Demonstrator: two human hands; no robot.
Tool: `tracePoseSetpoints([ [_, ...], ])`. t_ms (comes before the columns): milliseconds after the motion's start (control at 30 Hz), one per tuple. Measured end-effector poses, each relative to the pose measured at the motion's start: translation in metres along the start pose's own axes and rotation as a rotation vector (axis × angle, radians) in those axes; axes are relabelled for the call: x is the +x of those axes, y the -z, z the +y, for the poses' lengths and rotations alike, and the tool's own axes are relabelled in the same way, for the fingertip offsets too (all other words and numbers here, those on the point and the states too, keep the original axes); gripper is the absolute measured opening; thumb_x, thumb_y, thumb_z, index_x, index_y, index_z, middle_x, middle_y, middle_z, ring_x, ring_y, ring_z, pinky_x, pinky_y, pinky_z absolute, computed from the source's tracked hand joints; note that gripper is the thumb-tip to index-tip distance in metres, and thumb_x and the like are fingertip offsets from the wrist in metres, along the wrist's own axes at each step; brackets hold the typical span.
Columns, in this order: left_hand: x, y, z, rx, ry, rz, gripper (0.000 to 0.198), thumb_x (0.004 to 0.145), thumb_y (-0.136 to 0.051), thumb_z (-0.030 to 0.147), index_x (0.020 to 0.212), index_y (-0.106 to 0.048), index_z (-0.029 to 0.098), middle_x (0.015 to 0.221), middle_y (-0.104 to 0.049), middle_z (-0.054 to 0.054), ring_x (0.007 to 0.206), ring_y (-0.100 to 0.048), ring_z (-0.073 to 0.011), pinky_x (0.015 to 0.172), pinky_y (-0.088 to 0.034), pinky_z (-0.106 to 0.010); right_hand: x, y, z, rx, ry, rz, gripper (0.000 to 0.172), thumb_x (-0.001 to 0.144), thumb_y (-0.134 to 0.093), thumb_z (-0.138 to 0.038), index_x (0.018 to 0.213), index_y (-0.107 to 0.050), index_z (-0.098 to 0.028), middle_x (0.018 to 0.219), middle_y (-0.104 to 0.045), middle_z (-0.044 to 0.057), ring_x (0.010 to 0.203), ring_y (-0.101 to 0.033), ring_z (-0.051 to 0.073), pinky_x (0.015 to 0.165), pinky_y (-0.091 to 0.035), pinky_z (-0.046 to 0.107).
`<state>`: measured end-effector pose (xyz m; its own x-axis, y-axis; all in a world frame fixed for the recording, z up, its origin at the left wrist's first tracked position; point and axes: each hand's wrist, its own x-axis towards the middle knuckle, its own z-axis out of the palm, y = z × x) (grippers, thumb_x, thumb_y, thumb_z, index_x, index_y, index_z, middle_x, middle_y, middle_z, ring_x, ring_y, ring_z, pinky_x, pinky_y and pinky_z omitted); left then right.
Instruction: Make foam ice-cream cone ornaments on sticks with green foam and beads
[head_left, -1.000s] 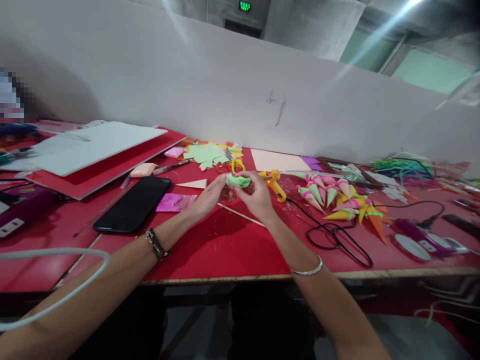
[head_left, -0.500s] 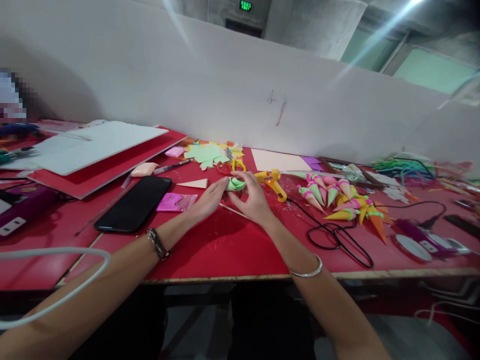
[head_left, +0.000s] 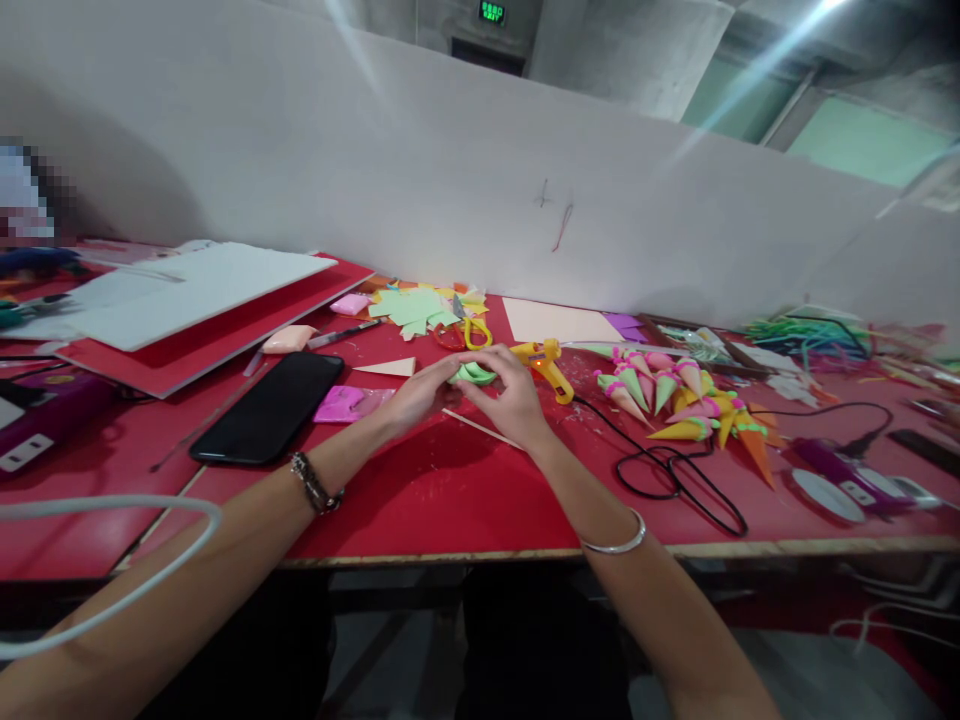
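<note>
A rounded, folded light green piece point(head_left: 474, 374) sits between my two hands above the middle of the red table. My left hand point(head_left: 426, 388) presses against its left side with the fingers together. Around its right side curve the thumb and fingers of my right hand point(head_left: 511, 396). Fingers cover much of the piece, so its material cannot be made out. Below my hands lies a thin pale stick point(head_left: 484, 430). A yellow glue gun point(head_left: 551, 372) lies just right of my right hand, and a pale paper triangle point(head_left: 394, 367) is left of the piece.
Left are a black phone point(head_left: 268, 410), a pink packet point(head_left: 351, 404) and white boards point(head_left: 202, 290). Green paper pieces point(head_left: 412, 308) and yellow-handled scissors point(head_left: 476, 332) lie behind. Several small paper cones point(head_left: 660, 385) and a black cable point(head_left: 679, 470) are at right.
My fingers have shifted over the green piece, the left hand's fingers now reaching further across its top. The stick below shows more fully. Nothing else has visibly moved.
</note>
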<state>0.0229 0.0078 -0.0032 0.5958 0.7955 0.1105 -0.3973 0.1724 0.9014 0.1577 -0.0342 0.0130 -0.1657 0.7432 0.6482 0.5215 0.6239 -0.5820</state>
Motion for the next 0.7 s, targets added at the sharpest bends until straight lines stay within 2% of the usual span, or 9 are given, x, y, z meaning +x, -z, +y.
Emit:
tracePoseSetpoints([
  [167,-0.002,-0.004,0.004,0.017,-0.026,-0.012,0.017,0.076,-0.049,0.024,0.089,-0.056,0.014,0.064,-0.047,0.001,0.053,-0.039,-0.0067,0.052,-0.032,-0.019,0.000,0.000,0.003,0.030,-0.014,0.035,0.021,0.076,-0.052,-0.024,0.097,-0.056,-0.024,0.093,-0.052,0.003,0.087,-0.052,0.015,0.076,-0.044,0.030],
  [300,-0.003,-0.002,0.003,0.042,0.000,0.006,0.009,0.074,-0.052,0.021,0.076,-0.055,0.014,0.060,-0.047,0.002,0.053,-0.041,-0.0068,0.054,-0.033,-0.020,0.000,0.000,0.004,0.008,0.008,0.046,0.023,0.076,-0.051,-0.021,0.098,-0.056,-0.024,0.094,-0.053,0.003,0.088,-0.052,0.016,0.077,-0.043,0.030],
  [400,0.000,0.004,-0.002,0.083,-0.009,0.005,0.017,0.075,-0.051,0.029,0.069,-0.054,0.013,0.058,-0.048,0.001,0.054,-0.042,-0.0077,0.054,-0.033,-0.021,0.001,0.001,0.003,-0.025,0.036,0.043,0.022,0.076,-0.051,-0.020,0.097,-0.055,-0.023,0.092,-0.054,0.003,0.088,-0.052,0.016,0.079,-0.042,0.030],
  [533,0.007,0.015,-0.011,0.152,0.009,0.014,0.036,0.078,-0.043,0.046,0.069,-0.055,0.013,0.058,-0.050,0.000,0.053,-0.043,-0.0092,0.054,-0.034,-0.024,0.001,0.000,0.002,-0.037,0.071,0.013,0.021,0.076,-0.051,-0.019,0.095,-0.055,-0.023,0.091,-0.055,0.003,0.087,-0.052,0.015,0.079,-0.042,0.030],
  [700,0.006,0.014,-0.011,0.129,0.034,0.017,0.032,0.077,-0.046,0.043,0.078,-0.057,0.014,0.062,-0.053,0.000,0.056,-0.046,-0.0094,0.058,-0.037,-0.024,0.001,0.000,0.001,-0.031,0.086,-0.018,0.023,0.076,-0.049,-0.016,0.098,-0.053,-0.022,0.094,-0.056,0.003,0.090,-0.052,0.015,0.080,-0.042,0.030],
])
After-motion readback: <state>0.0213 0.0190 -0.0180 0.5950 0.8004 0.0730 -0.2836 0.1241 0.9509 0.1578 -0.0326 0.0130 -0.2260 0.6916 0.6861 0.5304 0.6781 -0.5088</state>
